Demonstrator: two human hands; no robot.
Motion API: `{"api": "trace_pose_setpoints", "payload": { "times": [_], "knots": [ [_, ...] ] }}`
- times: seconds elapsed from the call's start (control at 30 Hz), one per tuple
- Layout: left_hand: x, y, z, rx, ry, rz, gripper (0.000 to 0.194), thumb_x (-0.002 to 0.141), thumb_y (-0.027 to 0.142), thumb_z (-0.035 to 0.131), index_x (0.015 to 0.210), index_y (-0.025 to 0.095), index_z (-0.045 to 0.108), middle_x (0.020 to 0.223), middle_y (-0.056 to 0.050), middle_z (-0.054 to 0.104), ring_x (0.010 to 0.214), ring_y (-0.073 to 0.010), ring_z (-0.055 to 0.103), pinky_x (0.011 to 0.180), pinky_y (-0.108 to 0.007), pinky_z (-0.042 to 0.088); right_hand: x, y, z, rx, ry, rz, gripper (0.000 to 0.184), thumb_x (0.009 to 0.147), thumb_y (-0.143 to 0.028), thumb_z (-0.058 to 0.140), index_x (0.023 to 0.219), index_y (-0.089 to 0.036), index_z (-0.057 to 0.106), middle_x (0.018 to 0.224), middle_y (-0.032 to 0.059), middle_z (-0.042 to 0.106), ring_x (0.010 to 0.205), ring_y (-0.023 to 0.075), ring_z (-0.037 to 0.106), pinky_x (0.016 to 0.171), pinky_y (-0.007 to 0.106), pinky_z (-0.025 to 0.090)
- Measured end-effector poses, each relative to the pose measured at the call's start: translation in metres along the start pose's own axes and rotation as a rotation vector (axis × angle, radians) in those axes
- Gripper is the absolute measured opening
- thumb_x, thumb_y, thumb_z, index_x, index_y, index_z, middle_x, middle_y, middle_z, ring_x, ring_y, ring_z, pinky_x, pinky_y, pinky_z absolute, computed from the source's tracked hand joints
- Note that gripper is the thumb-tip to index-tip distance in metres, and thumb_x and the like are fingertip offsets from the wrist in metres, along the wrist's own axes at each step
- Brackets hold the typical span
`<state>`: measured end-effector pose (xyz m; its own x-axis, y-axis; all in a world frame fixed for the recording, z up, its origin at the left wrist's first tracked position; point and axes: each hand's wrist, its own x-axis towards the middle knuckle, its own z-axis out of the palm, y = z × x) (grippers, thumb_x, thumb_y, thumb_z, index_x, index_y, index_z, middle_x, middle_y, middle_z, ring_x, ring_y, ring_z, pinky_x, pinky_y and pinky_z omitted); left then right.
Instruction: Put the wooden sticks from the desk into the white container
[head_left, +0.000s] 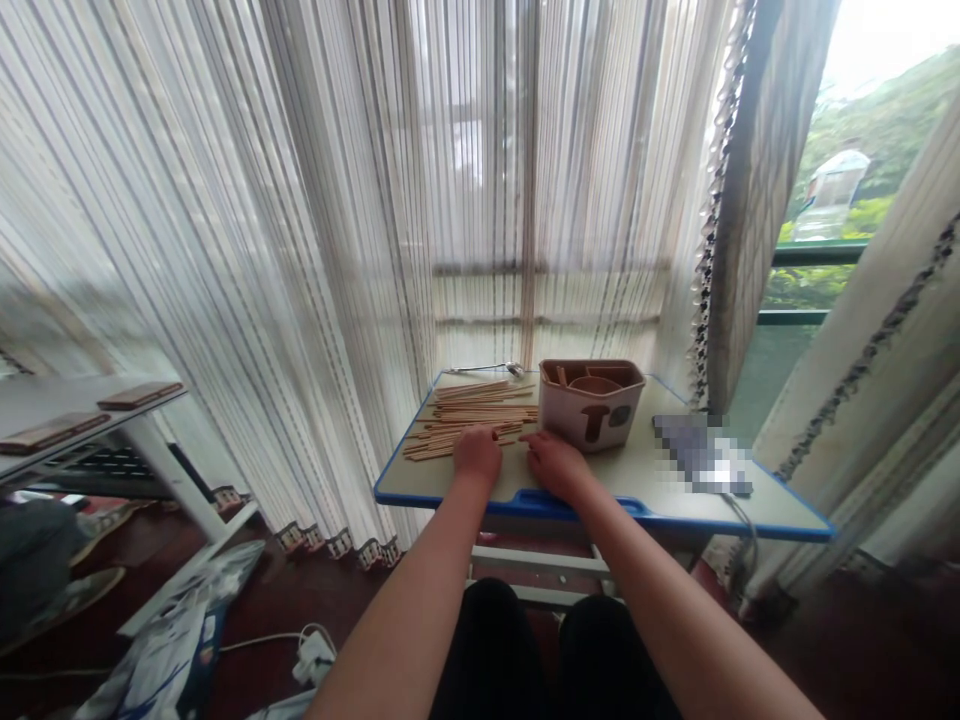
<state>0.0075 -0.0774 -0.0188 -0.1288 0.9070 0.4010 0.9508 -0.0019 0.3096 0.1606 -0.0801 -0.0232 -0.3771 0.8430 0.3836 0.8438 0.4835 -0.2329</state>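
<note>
Many thin wooden chopsticks [472, 412] lie side by side across the left part of a pale, blue-edged desk [637, 480]. My left hand [478, 455] is curled over the nearest chopsticks, and their ends poke out to its right. Its fingertips are mostly hidden. Just right of those ends rests my right hand [555, 465], with its index finger stretched toward them and nothing visible in it. Behind it stands a brown and white cutlery holder [600, 420] with compartments. A few sticks show in its left compartment.
A metal spoon [514, 369] lies along the back edge. On the right sits a blurred-out device [701, 455] with a cable [742, 520] hanging off the desk. Striped curtains [337, 200] hang close behind. Another table [142, 420] stands to the left.
</note>
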Motion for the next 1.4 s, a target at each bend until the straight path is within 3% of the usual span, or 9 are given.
{"api": "trace_pose_setpoints", "payload": {
  "times": [0.13, 0.33, 0.47, 0.73, 0.9, 1.23, 1.4],
  "knots": [
    [-0.004, 0.002, 0.0, 0.065, -0.001, 0.05, 0.027, 0.078, 0.02, 0.04, 0.089, 0.016, 0.064, 0.093, -0.01, 0.061, 0.096, -0.0223, 0.049, 0.084, -0.035, 0.034, -0.002, 0.0, -0.001, -0.005, -0.026, 0.023, 0.033, 0.082, -0.026, 0.037, 0.111, -0.022, 0.052, 0.109, 0.0061, 0.055, 0.101, 0.0174, 0.048, 0.085, 0.026, 0.034],
    [-0.007, 0.003, -0.008, 0.006, -0.105, 0.201, 0.025, 0.079, 0.024, 0.042, 0.09, 0.026, 0.065, 0.099, -0.003, 0.061, 0.1, -0.0195, 0.047, 0.086, -0.033, 0.033, -0.003, 0.0, 0.001, -0.003, 0.023, 0.04, 0.035, 0.08, -0.025, 0.041, 0.112, -0.02, 0.051, 0.111, 0.0072, 0.053, 0.099, 0.0179, 0.048, 0.083, 0.026, 0.034],
    [-0.008, 0.004, -0.01, 0.018, -0.083, 0.153, 0.026, 0.079, 0.025, 0.042, 0.097, 0.025, 0.062, 0.103, -0.005, 0.059, 0.101, -0.0199, 0.046, 0.087, -0.033, 0.032, -0.002, 0.0, 0.003, -0.02, 0.019, 0.043, 0.03, 0.081, -0.028, 0.039, 0.105, -0.021, 0.057, 0.104, 0.0068, 0.055, 0.096, 0.0179, 0.049, 0.081, 0.026, 0.035],
    [-0.007, 0.005, -0.013, 0.08, -0.122, 0.121, 0.032, 0.081, 0.041, 0.04, 0.09, 0.023, 0.065, 0.099, -0.007, 0.06, 0.099, -0.0213, 0.048, 0.085, -0.033, 0.033, 0.002, 0.002, 0.004, -0.044, 0.019, 0.097, 0.023, 0.081, -0.029, 0.042, 0.083, -0.017, 0.061, 0.089, 0.0071, 0.058, 0.084, 0.016, 0.051, 0.075, 0.025, 0.036],
    [-0.008, 0.004, -0.01, 0.08, -0.093, 0.13, 0.036, 0.082, 0.042, 0.037, 0.09, 0.022, 0.065, 0.099, -0.008, 0.06, 0.099, -0.0214, 0.048, 0.085, -0.034, 0.033, 0.004, 0.006, 0.007, -0.003, 0.028, 0.068, 0.021, 0.081, -0.024, 0.042, 0.084, -0.015, 0.06, 0.092, 0.0079, 0.057, 0.086, 0.0155, 0.051, 0.079, 0.025, 0.035],
    [-0.001, -0.002, -0.003, 0.066, -0.065, 0.056, 0.031, 0.083, 0.028, 0.037, 0.095, 0.02, 0.064, 0.096, -0.009, 0.061, 0.095, -0.0193, 0.05, 0.086, -0.032, 0.034, 0.007, 0.011, 0.009, 0.062, -0.011, 0.064, 0.023, 0.081, -0.024, 0.042, 0.085, -0.017, 0.063, 0.094, 0.0066, 0.058, 0.087, 0.0147, 0.052, 0.081, 0.024, 0.035],
    [-0.001, -0.004, -0.002, 0.04, -0.039, 0.059, 0.028, 0.082, 0.027, 0.04, 0.093, 0.02, 0.064, 0.096, -0.008, 0.06, 0.095, -0.0195, 0.05, 0.085, -0.032, 0.035, 0.007, 0.011, 0.009, 0.083, -0.01, 0.022, 0.027, 0.081, -0.029, 0.042, 0.099, -0.02, 0.061, 0.1, 0.0058, 0.057, 0.092, 0.0152, 0.051, 0.084, 0.025, 0.034]
  ]
}}
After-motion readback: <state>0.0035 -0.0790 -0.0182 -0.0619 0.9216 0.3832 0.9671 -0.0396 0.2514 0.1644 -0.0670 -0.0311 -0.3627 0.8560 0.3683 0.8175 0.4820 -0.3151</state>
